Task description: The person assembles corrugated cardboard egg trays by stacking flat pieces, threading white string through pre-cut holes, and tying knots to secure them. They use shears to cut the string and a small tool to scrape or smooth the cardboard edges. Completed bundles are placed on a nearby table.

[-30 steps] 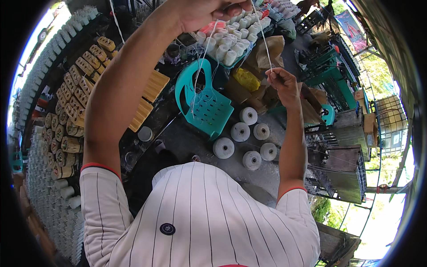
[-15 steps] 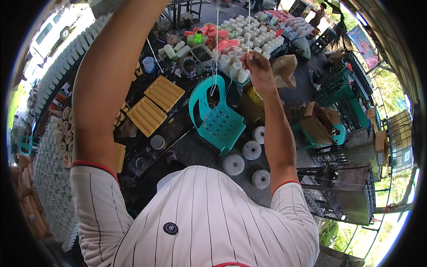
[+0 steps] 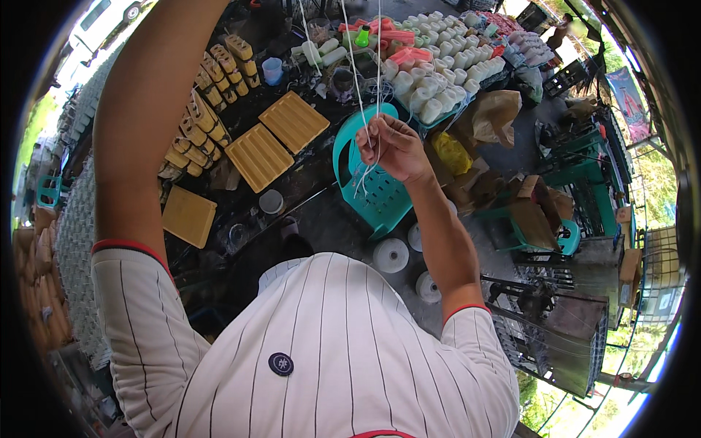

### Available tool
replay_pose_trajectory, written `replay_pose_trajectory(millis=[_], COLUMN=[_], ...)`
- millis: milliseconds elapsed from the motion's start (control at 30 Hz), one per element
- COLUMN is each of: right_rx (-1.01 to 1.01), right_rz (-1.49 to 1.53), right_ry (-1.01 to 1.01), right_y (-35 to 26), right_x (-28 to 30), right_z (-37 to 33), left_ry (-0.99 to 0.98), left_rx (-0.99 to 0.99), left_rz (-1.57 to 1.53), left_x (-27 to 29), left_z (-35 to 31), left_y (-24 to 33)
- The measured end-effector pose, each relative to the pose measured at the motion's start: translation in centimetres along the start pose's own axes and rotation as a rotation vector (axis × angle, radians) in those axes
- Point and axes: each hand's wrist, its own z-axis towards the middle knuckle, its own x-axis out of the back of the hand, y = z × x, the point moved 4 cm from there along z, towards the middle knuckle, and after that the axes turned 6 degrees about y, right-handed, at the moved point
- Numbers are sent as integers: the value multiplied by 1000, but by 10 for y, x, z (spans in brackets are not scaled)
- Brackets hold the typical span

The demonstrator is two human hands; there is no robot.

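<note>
White strings [image 3: 352,62] run down from beyond the upper edge to my right hand [image 3: 396,150]. Its fingers are closed in a pinch around them, and short loose ends dangle just below the fingertips. Behind that hand is a green plastic chair [image 3: 380,212] with a holed seat. My left forearm [image 3: 150,95] reaches up past the top edge, so the left hand is out of sight. Large white spools of string [image 3: 391,255] stand on the floor to the right of the chair.
Ridged yellow wooden boards [image 3: 293,123] lie left of the chair, near yellowish wooden blocks [image 3: 197,124]. Many white cylinders [image 3: 449,55] cover a table at the back. A brown paper bag [image 3: 496,117] and cardboard box [image 3: 539,212] are on the right.
My right hand has come down and a little left, and the strings now gather in its fingers. Their hanging ends are closer to the hand. The view has shifted slightly.
</note>
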Motion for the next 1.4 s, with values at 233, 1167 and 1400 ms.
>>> replay_pose_trajectory(millis=[233,1167,1400], right_rx=[83,-452,83], right_rz=[-76,-1874,-2202], right_ry=[251,294,637], right_y=[17,210,130], right_x=[22,157,224], right_z=[-52,32,378], left_ry=[218,659,656], left_rx=[-481,387,489], left_rz=[1440,-432,-437], left_x=[-28,3,20], left_z=[-63,-354,-361], left_y=[-40,-374,-402])
